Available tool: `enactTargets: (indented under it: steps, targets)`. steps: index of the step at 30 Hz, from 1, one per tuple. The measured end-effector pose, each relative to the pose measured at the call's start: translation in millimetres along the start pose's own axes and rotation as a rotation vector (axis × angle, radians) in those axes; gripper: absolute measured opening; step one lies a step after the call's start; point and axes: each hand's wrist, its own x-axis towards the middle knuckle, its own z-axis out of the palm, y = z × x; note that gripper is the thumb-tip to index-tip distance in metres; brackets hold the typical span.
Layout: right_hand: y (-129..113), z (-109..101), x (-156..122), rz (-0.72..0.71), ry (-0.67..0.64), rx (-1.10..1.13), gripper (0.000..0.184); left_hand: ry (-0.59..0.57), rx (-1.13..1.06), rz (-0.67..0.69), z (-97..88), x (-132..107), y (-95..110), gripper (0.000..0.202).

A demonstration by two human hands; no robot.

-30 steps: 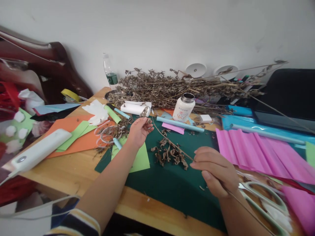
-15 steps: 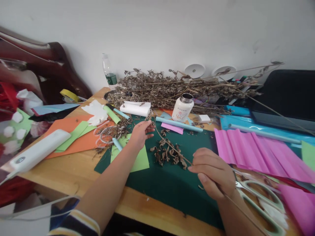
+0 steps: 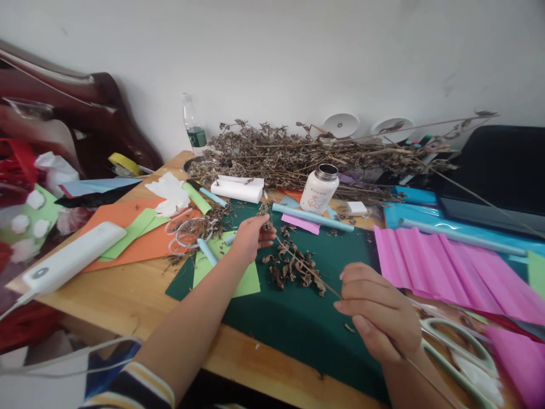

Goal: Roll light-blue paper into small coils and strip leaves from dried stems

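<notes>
A thin dried stem (image 3: 298, 258) runs across the dark green mat (image 3: 298, 324) between my two hands. My right hand (image 3: 377, 309) is closed, pinching the stem's near part at the lower right. At the stem's far tip, my left hand (image 3: 251, 236) has its fingers closed on the dry leaves there. A small heap of stripped dried leaves (image 3: 292, 270) lies on the mat under the stem.
A big pile of dried branches (image 3: 306, 156) lies along the wall, with a white bottle (image 3: 318, 190), a light blue tube (image 3: 313, 217) and a white roll (image 3: 237, 189) before it. Pink paper (image 3: 451, 267) and scissors (image 3: 457, 346) sit right; orange and green sheets (image 3: 136, 236) left.
My left hand came down from the raised tip onto the stem near the leaf heap. My right hand has kept its pinch and shifted slightly toward me.
</notes>
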Motion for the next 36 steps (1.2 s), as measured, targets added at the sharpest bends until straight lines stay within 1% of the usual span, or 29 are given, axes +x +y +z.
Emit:
enactTargets:
  steps: [5,9,16,19,24,26,29,32,36]
  targets:
    - [0.7,-2.5,-0.1,0.016,0.006,-0.007,0.02,0.005,-0.007,0.013,0.6,-0.6,1.2,0.013]
    - [0.4,-3.1,-0.8,0.021,-0.009,-0.013,0.02,0.018,-0.02,0.006,1.3,-0.8,0.4,0.012]
    - [-0.4,-1.9,-1.6,0.054,-0.021,0.001,0.019,-0.035,-0.101,-0.012,3.9,-1.8,-1.9,0.013]
    - [3.6,-2.0,-6.4,0.081,-0.006,0.057,0.019,-0.065,-0.149,-0.008,3.9,-2.7,-0.1,0.01]
    - [17.4,1.1,-20.1,0.206,0.084,0.215,0.021,-0.141,-0.252,0.056,3.4,-5.1,1.9,0.008]
    - [21.8,4.5,-22.2,0.273,0.093,0.253,0.023,-0.177,-0.276,0.071,4.5,-6.7,1.6,0.009]
    - [24.5,10.3,-20.9,0.353,0.058,0.282,0.025,-0.19,-0.294,0.09,7.1,-9.8,1.1,0.01]
    - [24.1,15.0,-18.7,0.437,-0.01,0.291,0.025,-0.185,-0.302,0.122,9.3,-12.6,1.0,0.011]
    - [22.4,21.0,-18.8,0.525,-0.073,0.25,0.029,-0.182,-0.212,0.161,13.1,-16.6,-0.9,0.012]
